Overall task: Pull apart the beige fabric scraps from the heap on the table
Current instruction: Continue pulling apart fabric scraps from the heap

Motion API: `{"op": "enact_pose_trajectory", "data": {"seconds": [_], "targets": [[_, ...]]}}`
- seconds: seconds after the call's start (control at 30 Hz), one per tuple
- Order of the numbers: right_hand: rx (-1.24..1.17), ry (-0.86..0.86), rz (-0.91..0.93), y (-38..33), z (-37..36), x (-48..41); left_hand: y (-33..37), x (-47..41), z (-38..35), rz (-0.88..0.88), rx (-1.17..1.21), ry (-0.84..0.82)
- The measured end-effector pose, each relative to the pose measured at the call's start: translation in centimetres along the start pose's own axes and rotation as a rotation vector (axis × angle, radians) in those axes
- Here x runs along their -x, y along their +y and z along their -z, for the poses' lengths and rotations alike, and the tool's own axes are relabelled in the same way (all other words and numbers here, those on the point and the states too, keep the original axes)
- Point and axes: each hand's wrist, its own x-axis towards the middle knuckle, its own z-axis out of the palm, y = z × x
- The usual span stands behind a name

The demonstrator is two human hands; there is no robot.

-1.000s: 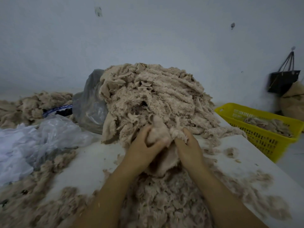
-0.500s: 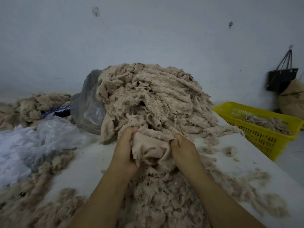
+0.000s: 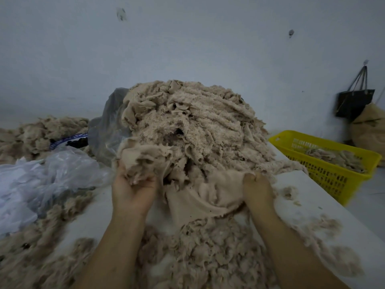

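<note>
The big heap of beige fabric scraps (image 3: 187,126) sits in the middle of the frame on the white counter (image 3: 308,207), piled high against the pale wall. At its lower left edge the left hand (image 3: 133,190) lies palm up, fingers curled round a wad of frayed scraps that hangs off the heap. Lower right of centre, the right hand (image 3: 257,188) has its fingers folded over the edge of a smooth beige piece (image 3: 200,199), gripping it; that piece spreads from the hand toward the centre and drapes down over the loose scraps (image 3: 208,257) strewn along the bottom of the frame.

A grey plastic bag (image 3: 106,130) leans against the heap's left side, and crumpled clear plastic (image 3: 41,180) lies at the left edge. Behind it, a second pile of scraps (image 3: 41,132) fills the middle left. At the right, just off the counter's edge, a yellow basket (image 3: 333,176) holds a few more scraps, with a black bag (image 3: 354,101) hanging on the wall above it.
</note>
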Motion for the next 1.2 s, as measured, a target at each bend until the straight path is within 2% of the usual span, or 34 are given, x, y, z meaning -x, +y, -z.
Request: {"op": "enact_pose_trajectory", "data": {"seconds": [0.13, 0.23, 0.33, 0.4, 0.47, 0.53, 0.67, 0.8, 0.87, 0.97, 1.1, 1.2], "targets": [[0.026, -0.207, 0.362, -1.0, -1.9, 2.2, -3.2, 0.3, -0.9, 0.107, -0.237, 0.013], [-0.197, -0.141, 0.570, -2.1, -1.6, 3.7, -4.5, 0.5, -0.6, 0.116, -0.476, 0.028], [-0.341, -0.306, 0.535, -2.3, -1.5, 4.4, -5.4, 0.9, -0.3, 0.140, -0.713, 0.005], [-0.241, -0.403, 0.529, -2.2, -1.9, 4.6, -5.9, 1.4, -0.4, 0.198, -0.790, -0.001], [-0.155, -0.379, 0.567, -2.3, -2.1, 4.5, -6.2, 1.6, -0.7, 0.223, -0.795, 0.012], [-0.201, -0.355, 0.533, -2.6, -1.7, 4.6, -5.9, 1.3, -0.8, 0.169, -0.781, 0.044], [-0.300, -0.305, 0.464, -2.9, -0.8, 4.5, -3.9, 0.5, -0.6, 0.122, -0.415, 0.130], [-0.303, -0.215, 0.456, -2.9, -1.3, 4.4, -3.7, 0.4, -0.2, 0.165, -0.210, 0.159], [-0.357, -0.120, 0.386, -2.6, -1.1, 4.0, -2.4, 0.0, 0.1, 0.166, -0.073, 0.138], [-0.446, 0.041, 0.256, -1.8, 0.3, 2.4, -0.4, -0.7, 0.7, 0.114, 0.001, 0.152], [-0.293, -0.220, 0.382, -2.1, -0.8, 3.4, -3.4, -0.6, -0.3, 0.068, -0.078, 0.161], [-0.239, -0.309, 0.560, -2.1, -1.6, 4.4, -4.8, 0.0, -1.0, 0.119, -0.237, 0.146]]}}
